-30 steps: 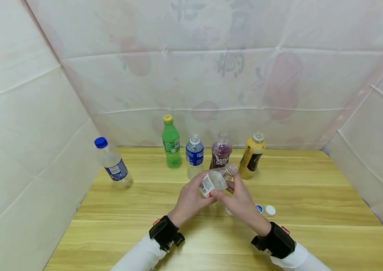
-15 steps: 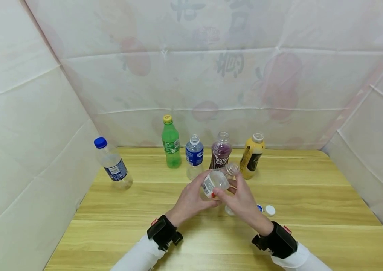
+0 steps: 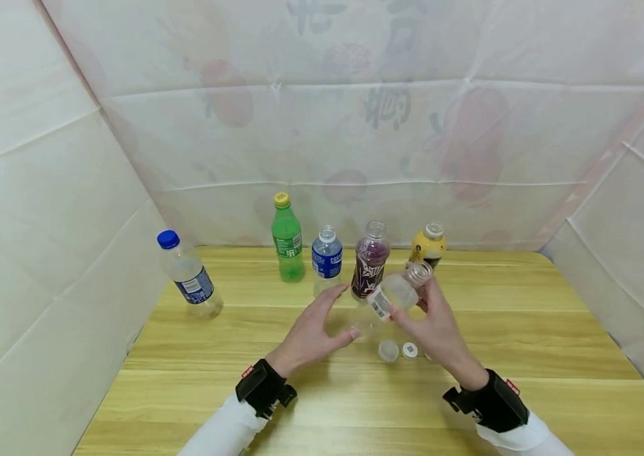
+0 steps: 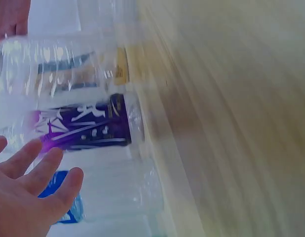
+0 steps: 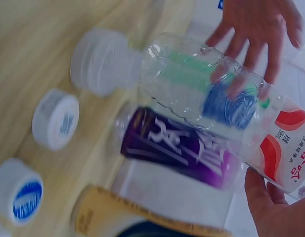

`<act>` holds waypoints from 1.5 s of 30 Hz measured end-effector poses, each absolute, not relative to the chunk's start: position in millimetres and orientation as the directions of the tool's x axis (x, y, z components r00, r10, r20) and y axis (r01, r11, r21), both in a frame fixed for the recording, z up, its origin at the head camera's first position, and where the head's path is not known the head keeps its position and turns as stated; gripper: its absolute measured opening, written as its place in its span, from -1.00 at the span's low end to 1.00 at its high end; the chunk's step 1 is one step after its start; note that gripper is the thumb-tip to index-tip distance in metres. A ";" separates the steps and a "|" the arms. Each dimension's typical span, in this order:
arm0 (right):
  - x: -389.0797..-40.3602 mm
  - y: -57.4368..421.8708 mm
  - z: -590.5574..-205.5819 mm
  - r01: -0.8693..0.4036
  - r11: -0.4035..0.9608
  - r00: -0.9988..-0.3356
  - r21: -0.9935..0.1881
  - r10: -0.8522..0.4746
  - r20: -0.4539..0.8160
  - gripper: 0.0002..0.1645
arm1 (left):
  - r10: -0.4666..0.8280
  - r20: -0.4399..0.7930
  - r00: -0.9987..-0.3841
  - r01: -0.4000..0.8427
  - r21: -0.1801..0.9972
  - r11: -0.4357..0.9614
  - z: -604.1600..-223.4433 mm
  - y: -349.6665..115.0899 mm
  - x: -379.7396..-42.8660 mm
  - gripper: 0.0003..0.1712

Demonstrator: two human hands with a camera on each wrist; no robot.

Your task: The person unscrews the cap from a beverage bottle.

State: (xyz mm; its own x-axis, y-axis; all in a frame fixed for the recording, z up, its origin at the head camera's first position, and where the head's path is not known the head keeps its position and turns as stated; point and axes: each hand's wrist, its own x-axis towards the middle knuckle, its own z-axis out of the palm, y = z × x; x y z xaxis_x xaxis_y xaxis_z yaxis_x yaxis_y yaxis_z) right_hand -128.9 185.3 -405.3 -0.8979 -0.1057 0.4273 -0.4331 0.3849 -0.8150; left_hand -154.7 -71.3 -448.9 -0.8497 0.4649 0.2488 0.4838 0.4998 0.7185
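Note:
My right hand (image 3: 441, 332) grips a clear plastic bottle (image 3: 401, 291) near its neck. The bottle is uncapped and tilted, its mouth up to the right and its base down to the left; a white label with red print (image 5: 288, 148) wraps it. My left hand (image 3: 310, 332) is off the bottle, fingers spread and thumb apart; the left wrist view shows the same left hand (image 4: 33, 192) with nothing in it. On the table below lie a translucent cap (image 3: 388, 351), a white cap with a printed code (image 3: 410, 350) and a white cap with blue print (image 5: 23, 192).
A row stands at the back: a green bottle (image 3: 287, 247) with a yellow cap, an uncapped blue-labelled bottle (image 3: 327, 261), an uncapped purple bottle (image 3: 370, 269) and a yellow bottle (image 3: 427, 244). A blue-capped clear bottle (image 3: 193, 285) stands left. White cloth (image 3: 310, 139) hangs behind.
My left hand has let go of the clear bottle and drawn slightly left. My right hand has carried the bottle up and right, uncovering the caps on the table.

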 end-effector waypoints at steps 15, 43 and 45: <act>-123.6 235.9 -390.0 -0.413 0.474 -0.876 -0.777 0.024 0.481 -0.10 | 0.357 0.253 -0.899 0.425 0.701 0.573 -450.1 -105.3 -163.5 -0.05; -169.2 304.5 -395.2 -0.245 0.564 -0.878 -0.789 0.217 0.427 -0.10 | 0.286 0.320 -0.903 0.429 0.692 0.581 -458.1 -128.8 -169.7 -0.12; -174.6 305.5 -396.5 -0.245 0.556 -0.880 -0.795 0.217 0.422 -0.11 | 0.286 0.325 -0.901 0.433 0.690 0.580 -458.9 -129.8 -169.4 -0.13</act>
State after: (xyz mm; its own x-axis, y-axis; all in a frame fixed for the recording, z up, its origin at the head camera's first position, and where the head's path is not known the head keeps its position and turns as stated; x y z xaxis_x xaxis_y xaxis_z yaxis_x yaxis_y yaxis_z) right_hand -174.6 305.5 -396.5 -0.8801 0.2167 0.4225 -0.2446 0.5557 -0.7946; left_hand -169.4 -129.8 -458.9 -0.9014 0.2863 0.3247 0.4328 0.5797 0.6904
